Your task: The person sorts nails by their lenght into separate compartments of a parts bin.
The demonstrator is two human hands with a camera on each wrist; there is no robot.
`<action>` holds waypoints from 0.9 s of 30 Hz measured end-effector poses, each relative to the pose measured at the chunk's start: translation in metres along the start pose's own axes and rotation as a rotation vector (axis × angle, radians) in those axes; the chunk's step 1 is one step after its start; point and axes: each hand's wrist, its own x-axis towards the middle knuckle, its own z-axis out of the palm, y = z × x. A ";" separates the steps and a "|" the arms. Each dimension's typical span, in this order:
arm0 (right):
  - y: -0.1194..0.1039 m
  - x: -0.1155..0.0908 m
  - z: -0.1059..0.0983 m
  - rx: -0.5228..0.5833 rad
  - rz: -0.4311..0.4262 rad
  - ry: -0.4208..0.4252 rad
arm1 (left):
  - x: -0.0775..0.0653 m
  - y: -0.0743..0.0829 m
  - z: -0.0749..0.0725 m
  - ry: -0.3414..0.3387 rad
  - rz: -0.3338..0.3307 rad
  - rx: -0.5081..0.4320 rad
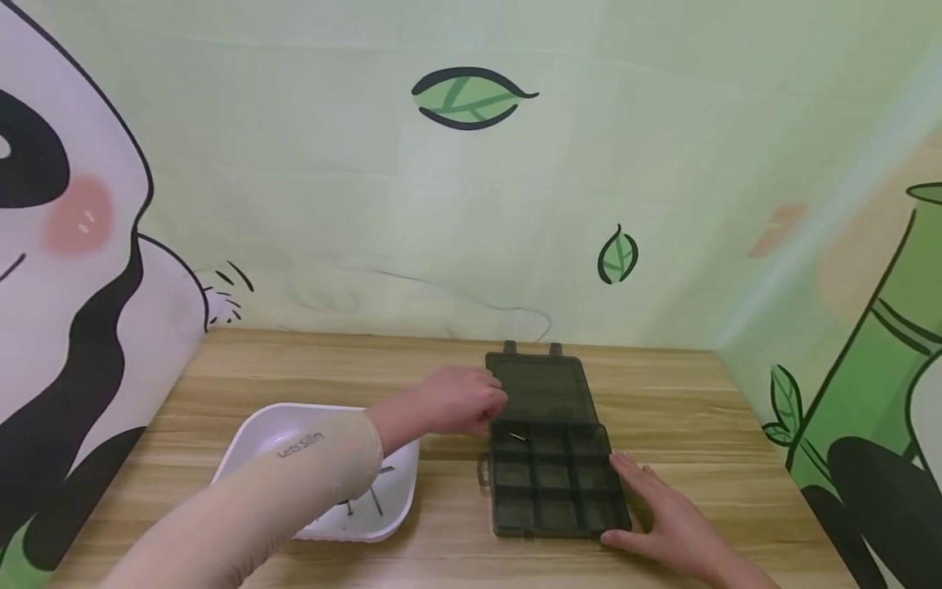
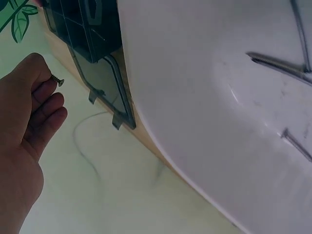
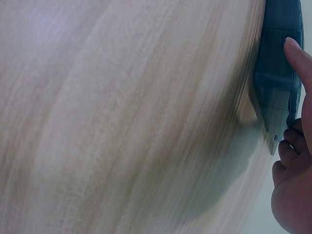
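My left hand [image 1: 462, 401] is over the far left part of a dark see-through compartment box [image 1: 555, 483], its lid folded back. In the left wrist view, the thumb and fingers of that hand pinch a small screw [image 2: 59, 81]. One small screw [image 1: 518, 437] lies in the box's far left compartment. At the box's near right corner my right hand [image 1: 673, 523] holds it, thumb at the front edge and fingers along the right side. A white tray [image 1: 407, 491], partly hidden by the left sleeve, contains several nails or screws.
The tray stands on the wooden table [image 1: 449, 515] left of the box. The lid [image 1: 545, 388] lies flat toward the wall, which carries a printed panda and leaves. A latch [image 1: 483, 469] sticks out at the box's left side.
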 end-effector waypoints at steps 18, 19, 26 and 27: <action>-0.002 -0.001 -0.001 -0.002 0.016 0.001 | 0.028 0.011 0.032 -0.005 0.039 -0.020; -0.003 -0.001 -0.001 -0.002 0.017 0.000 | 0.029 0.011 0.034 -0.006 0.040 -0.018; -0.005 -0.001 -0.002 -0.013 0.019 -0.001 | 0.033 0.011 0.044 -0.021 0.037 -0.015; -0.005 -0.001 -0.002 -0.010 0.021 -0.001 | 0.033 0.011 0.044 -0.026 0.031 -0.015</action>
